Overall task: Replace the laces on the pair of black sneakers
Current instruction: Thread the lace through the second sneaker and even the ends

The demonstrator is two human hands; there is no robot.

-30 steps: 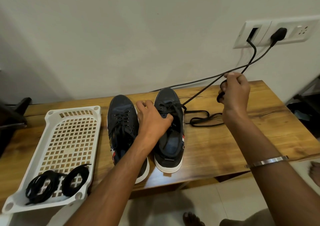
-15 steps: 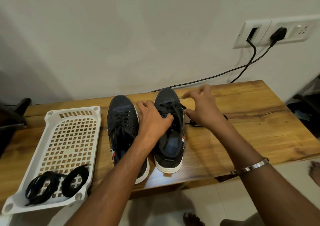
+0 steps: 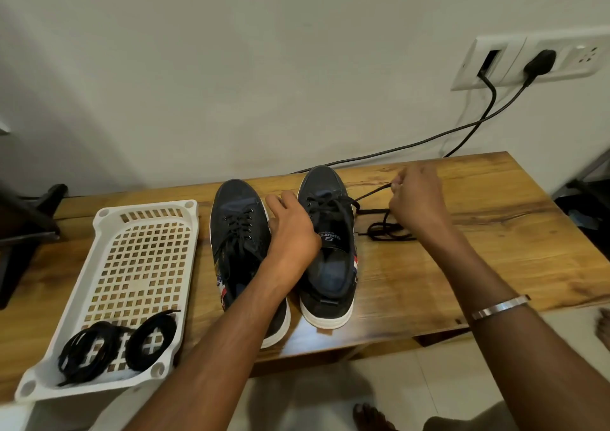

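Left hand (image 3: pixel 292 229): we see it gripping the tongue edge of the right sneaker (image 3: pixel 330 245), fingers curled round it.
Right hand (image 3: pixel 417 196): we note it pinches the old lace (image 3: pixel 373 193), drawn taut from the upper eyelets; slack lies coiled on the wooden table (image 3: pixel 478 239).
Left sneaker (image 3: pixel 239 232): fully laced, just beside the right one.
White basket (image 3: pixel 138 265): holds two coiled black laces (image 3: pixel 115 345) at its near end.
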